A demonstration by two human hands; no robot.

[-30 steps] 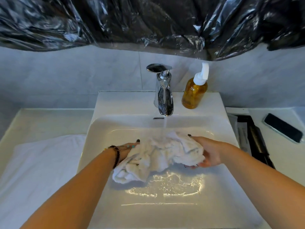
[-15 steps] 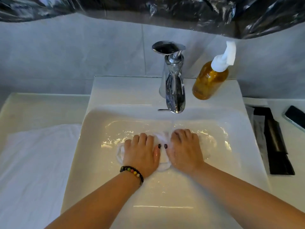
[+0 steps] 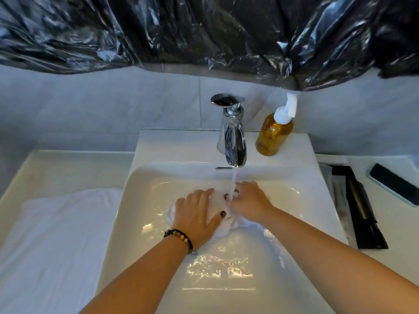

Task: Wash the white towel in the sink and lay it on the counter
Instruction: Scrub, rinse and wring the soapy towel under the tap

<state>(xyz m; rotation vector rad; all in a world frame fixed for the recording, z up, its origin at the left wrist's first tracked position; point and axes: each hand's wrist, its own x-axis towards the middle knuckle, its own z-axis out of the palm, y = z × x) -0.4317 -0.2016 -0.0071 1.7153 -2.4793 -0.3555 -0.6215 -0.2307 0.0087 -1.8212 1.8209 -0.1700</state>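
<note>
The white towel (image 3: 227, 228) lies bunched and wet on the bottom of the white sink (image 3: 308, 200). Only its edges show around my hands. My left hand (image 3: 196, 214), with a beaded bracelet on the wrist, presses flat on the towel's left part. Just beside it, my right hand (image 3: 249, 203) rests palm down on the right part, fingers pointing left. Water runs from the chrome faucet (image 3: 234, 143) and lands between my hands, at the right hand's fingertips.
An amber soap pump bottle (image 3: 274, 134) stands right of the faucet. A white cloth (image 3: 56, 234) is spread on the left counter. Black packets (image 3: 360, 207) and a dark phone (image 3: 394, 186) lie on the right counter. Black plastic sheeting (image 3: 204, 30) hangs above.
A second ago both hands held the bunched towel up under the stream. They then pushed it down onto the basin floor and still press it there, the left hand now slightly nearer me.
</note>
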